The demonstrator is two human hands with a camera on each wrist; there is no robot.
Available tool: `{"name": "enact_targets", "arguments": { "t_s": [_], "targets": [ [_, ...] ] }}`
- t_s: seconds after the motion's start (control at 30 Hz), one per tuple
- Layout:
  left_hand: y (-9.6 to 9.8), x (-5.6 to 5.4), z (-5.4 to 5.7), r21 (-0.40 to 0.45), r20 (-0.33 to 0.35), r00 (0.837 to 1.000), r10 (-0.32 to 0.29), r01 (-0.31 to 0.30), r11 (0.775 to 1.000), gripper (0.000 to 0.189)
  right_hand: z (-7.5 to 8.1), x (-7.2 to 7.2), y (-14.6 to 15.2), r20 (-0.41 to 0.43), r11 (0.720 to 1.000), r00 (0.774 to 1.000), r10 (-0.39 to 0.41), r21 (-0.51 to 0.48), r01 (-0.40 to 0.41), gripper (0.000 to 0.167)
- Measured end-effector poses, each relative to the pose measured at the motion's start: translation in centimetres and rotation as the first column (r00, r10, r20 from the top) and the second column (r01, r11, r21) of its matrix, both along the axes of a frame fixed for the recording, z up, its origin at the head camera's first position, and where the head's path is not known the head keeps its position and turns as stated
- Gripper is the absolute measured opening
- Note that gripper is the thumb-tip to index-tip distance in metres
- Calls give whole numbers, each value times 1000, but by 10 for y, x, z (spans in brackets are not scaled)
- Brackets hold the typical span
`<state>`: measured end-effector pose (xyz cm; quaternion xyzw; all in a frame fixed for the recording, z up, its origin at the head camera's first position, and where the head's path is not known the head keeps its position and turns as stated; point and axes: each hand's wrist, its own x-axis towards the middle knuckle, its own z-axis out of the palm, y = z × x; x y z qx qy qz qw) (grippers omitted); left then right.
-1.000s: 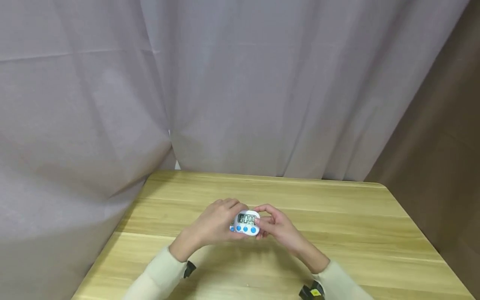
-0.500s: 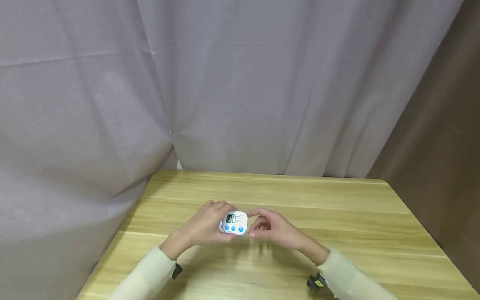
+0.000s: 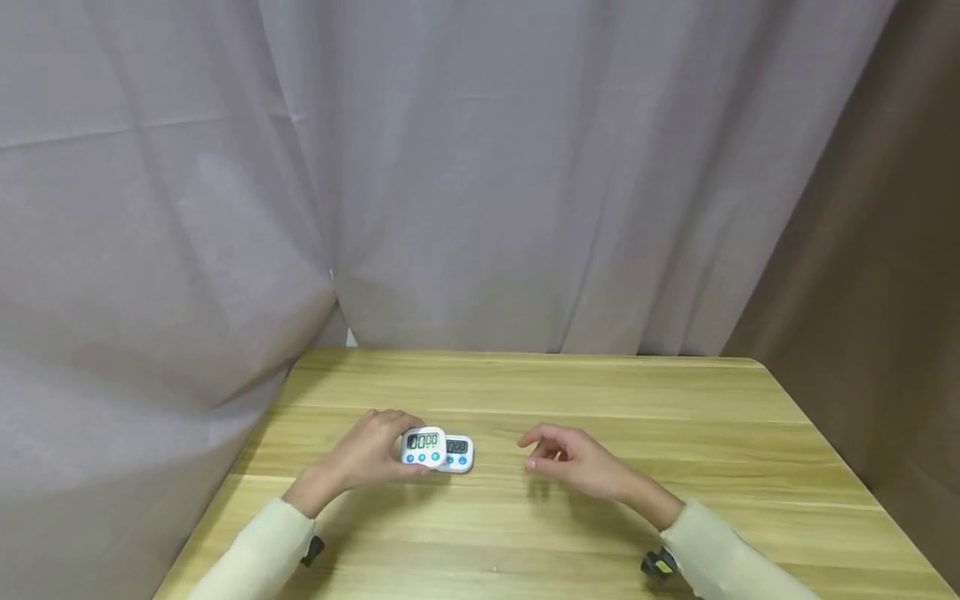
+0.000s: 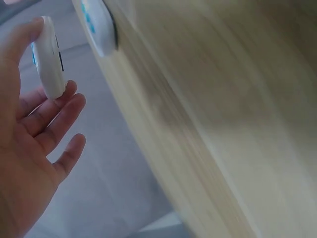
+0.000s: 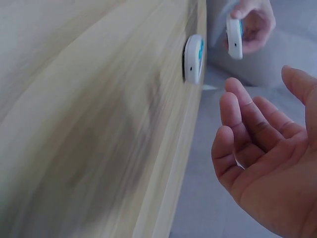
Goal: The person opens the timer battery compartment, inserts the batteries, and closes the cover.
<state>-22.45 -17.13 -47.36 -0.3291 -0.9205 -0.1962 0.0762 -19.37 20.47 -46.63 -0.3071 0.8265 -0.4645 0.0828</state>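
Observation:
My left hand [image 3: 367, 452] pinches a white digital timer [image 3: 423, 447] between thumb and fingers, above the table. Its display reads zeros over a row of blue buttons. In the left wrist view this held timer [image 4: 48, 59] shows edge-on. A second white timer [image 3: 460, 454] of the same kind lies on the table, partly covered by the held one in the head view. The right wrist view shows the lying timer [image 5: 193, 58] apart from the held one. Off to the right, my right hand [image 3: 581, 462] hovers with loosely bent fingers and holds nothing.
The wooden table [image 3: 600, 392] has rounded far corners. Grey curtain cloth [image 3: 480, 183] hangs behind it and along the left side, with a browner curtain [image 3: 862, 275] at the right. A black wrist device [image 3: 658, 565] sits at the right sleeve.
My left hand has carried the held timer to the left, uncovering more of the lying timer. The right hand has let go of the timer and drawn away to the right.

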Motion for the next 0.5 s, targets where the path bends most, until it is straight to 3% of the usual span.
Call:
{"name": "enact_targets", "arguments": {
  "t_s": [0.3, 0.5],
  "targets": [
    [-29, -10, -12, -70, -27, 999, 27, -29, 997, 67, -7, -3, 28, -42, 992, 997, -69, 98, 73, 26],
    [-33, -24, -16, -99, -8, 999, 35, -36, 994, 65, -4, -6, 61, -86, 974, 987, -133, 173, 146, 36]
  ]
}}
